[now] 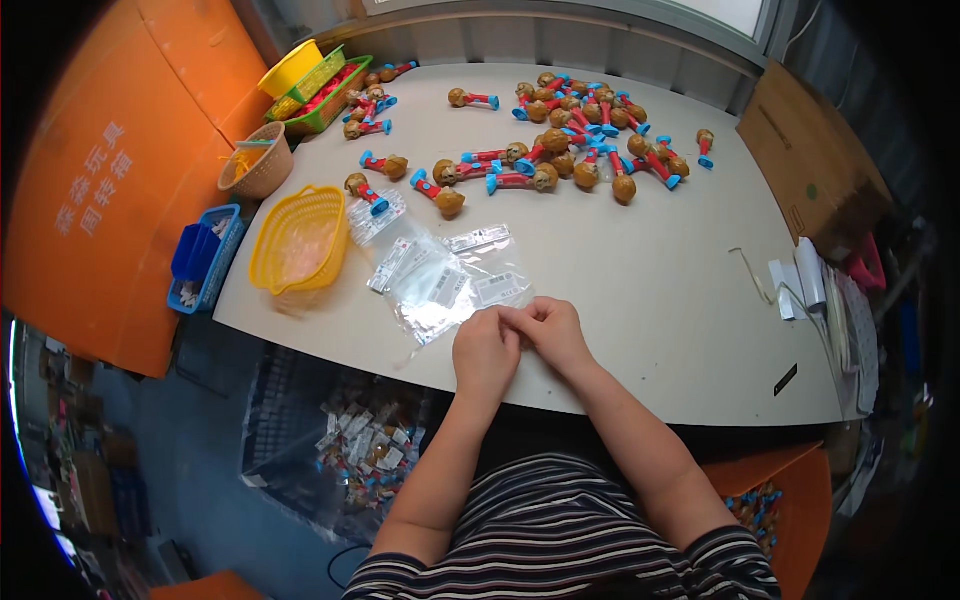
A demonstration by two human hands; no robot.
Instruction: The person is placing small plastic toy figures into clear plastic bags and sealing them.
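Note:
My left hand (487,352) and my right hand (555,337) meet above the near edge of the table, fingertips pinched together. Both are closed, and what they hold, if anything, is hidden by the fingers. Just beyond the fingers lies a loose pile of clear plastic bags (432,285) with white printed labels, partly overlapping. Farther off, a heap of small toys (590,118) with round brown skull-like heads, red shafts and blue ends spreads across the table. Several more of these toys (430,192) lie singly between the heap and the bags.
A yellow basket (262,240) stands at the table's left edge, near a tan basket (262,172) and a blue basket (205,283). A cardboard box (805,155) leans at the right. Below the table, a lined crate (268,425) holds bagged toys; an orange bin (808,500) holds more toys.

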